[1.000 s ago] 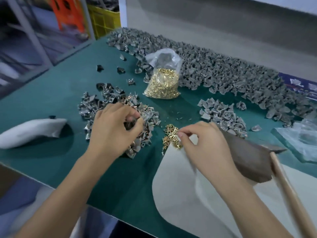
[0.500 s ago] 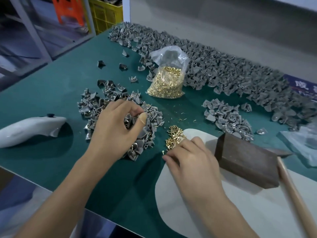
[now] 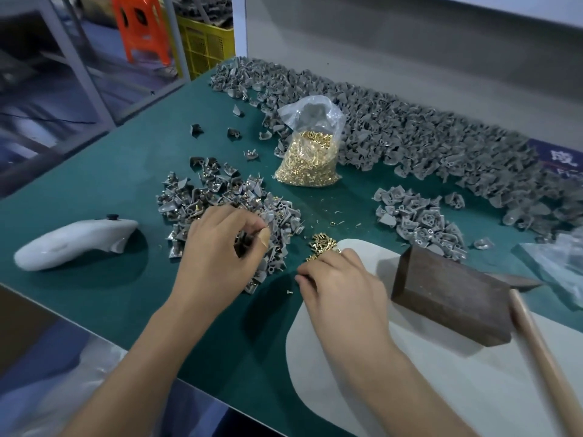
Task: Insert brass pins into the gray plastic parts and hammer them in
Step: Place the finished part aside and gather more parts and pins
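My left hand (image 3: 217, 257) hovers over a pile of gray plastic parts (image 3: 220, 197) and grips one gray part (image 3: 242, 244) between thumb and fingers. My right hand (image 3: 340, 282) rests at the left edge of the white pad (image 3: 410, 380), its fingertips pinched together just below a small heap of loose brass pins (image 3: 321, 244). The pin in that pinch is hidden. One stray pin (image 3: 288, 291) lies on the green mat beside it. A wooden mallet head (image 3: 451, 294) with a pale handle (image 3: 542, 351) lies on the pad to the right.
A clear bag of brass pins (image 3: 309, 159) stands mid-table. A long bank of gray parts (image 3: 410, 134) lines the back, with a smaller pile (image 3: 419, 222) at right. There is a white curved shell (image 3: 72, 241) at left and clear plastic bags (image 3: 558, 263) at far right. The table edge runs near me.
My right hand drew back from the pin heap toward me, fingers curling down at the pad's edge. My left hand stayed over the pile, turning the gray part in its fingers.
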A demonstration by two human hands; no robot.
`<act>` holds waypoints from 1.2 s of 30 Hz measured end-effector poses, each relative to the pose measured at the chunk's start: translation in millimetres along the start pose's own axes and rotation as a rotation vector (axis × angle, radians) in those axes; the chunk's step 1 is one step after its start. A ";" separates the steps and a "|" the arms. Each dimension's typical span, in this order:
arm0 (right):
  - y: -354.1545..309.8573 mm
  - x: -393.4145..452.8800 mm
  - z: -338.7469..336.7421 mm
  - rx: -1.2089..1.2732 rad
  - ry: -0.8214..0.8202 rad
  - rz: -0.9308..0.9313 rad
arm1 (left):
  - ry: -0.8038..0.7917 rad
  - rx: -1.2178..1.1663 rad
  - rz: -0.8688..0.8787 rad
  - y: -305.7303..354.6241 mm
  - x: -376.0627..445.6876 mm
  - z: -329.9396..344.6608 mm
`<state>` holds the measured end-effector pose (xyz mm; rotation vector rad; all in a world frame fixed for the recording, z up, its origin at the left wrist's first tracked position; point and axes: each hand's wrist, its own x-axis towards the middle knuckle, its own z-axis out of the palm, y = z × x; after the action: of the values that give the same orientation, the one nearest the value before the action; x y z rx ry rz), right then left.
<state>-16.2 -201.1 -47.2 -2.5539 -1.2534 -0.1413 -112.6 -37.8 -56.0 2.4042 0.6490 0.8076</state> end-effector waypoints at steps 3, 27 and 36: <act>3.3 6.0 2.7 0.030 -0.070 0.050 | 0.001 0.055 0.018 4.6 -3.7 -1.3; 180.8 -1.0 -67.8 0.559 0.279 0.372 | -0.340 -0.167 0.254 123.1 88.5 99.4; 177.7 1.0 -52.2 0.606 0.396 0.368 | -0.444 0.142 0.365 121.8 95.2 142.5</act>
<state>126.3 -318.8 -35.7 -2.0432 -0.5533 -0.1493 80.8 -119.2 -42.3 2.7481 0.0946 0.3401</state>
